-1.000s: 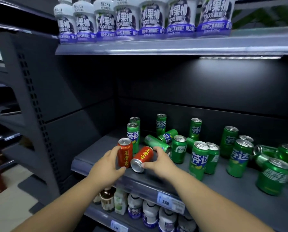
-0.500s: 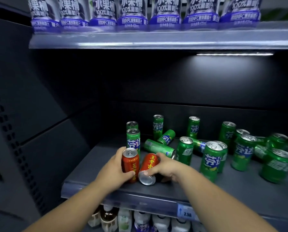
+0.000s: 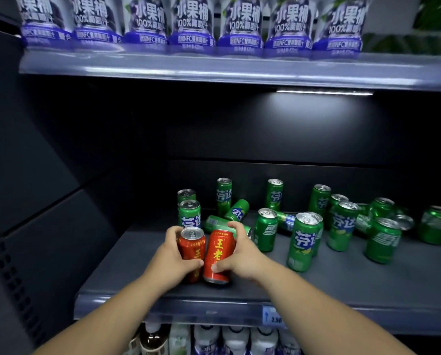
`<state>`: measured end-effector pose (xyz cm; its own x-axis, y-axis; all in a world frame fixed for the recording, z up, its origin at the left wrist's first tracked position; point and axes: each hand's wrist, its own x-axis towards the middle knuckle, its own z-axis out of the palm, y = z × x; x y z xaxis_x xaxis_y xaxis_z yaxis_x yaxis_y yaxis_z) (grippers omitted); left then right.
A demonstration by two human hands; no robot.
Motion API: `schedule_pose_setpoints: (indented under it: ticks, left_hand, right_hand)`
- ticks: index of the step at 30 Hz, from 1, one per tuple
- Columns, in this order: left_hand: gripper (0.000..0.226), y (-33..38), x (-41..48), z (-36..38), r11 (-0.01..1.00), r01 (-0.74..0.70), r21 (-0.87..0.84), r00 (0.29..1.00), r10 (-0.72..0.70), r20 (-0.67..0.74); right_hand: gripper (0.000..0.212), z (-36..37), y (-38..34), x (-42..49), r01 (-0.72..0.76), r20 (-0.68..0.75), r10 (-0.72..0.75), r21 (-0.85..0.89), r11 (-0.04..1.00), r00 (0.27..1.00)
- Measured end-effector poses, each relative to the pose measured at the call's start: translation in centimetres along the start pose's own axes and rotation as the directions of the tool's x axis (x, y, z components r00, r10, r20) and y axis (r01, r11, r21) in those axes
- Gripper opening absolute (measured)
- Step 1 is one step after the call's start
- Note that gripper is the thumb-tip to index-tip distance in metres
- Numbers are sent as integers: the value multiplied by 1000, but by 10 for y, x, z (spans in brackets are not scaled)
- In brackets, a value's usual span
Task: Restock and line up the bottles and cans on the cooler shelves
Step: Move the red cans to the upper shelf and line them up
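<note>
Two red cans stand side by side near the front left of the dark middle shelf (image 3: pixel 342 285). My left hand (image 3: pixel 169 260) wraps around the left red can (image 3: pixel 191 245), which is upright with its silver top showing. My right hand (image 3: pixel 241 254) grips the right red can (image 3: pixel 218 254), which leans slightly and touches the other. Behind and to the right are several green cans (image 3: pixel 304 239), most upright and scattered, a few lying on their sides (image 3: pixel 236 210).
Above, a lit shelf (image 3: pixel 214 70) carries a row of white bottles with purple labels (image 3: pixel 242 24). Below, more bottles (image 3: pixel 209 339) show under the shelf's front rail, which bears a price tag (image 3: pixel 274 316). The cooler's dark side wall (image 3: pixel 47 201) closes the left.
My right hand has tipped the right red can from lying on its side to nearly upright beside the left one. The view has moved closer and to the right.
</note>
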<state>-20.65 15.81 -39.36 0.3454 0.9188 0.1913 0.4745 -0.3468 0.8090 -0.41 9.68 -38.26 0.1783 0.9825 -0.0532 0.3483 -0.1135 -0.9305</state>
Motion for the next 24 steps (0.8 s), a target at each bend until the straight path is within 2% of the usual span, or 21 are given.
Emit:
schedule_pose_setpoints:
  ticks: [4,10,17,24]
  left_hand:
    - [76,20,1,-8,996,11,-91,999,-14,-37]
    - [81,84,-11,-23,984,-133,-115,990,128,-55]
    - [70,200,-47,-13,929,-301,-217,954,293,-69]
    - [71,332,-102,41,843,-385,-377,918,393,-58]
  right_hand:
    - [119,-10,-12,-12,83,-84,-82,9,997,993]
    - [111,-53,-52,-47,251,-136,-240,71,965,961]
    - [105,-138,-89,-125,432,-257,-394,110,895,882]
    - [102,-258,-114,-240,502,-348,-478,-26,865,806]
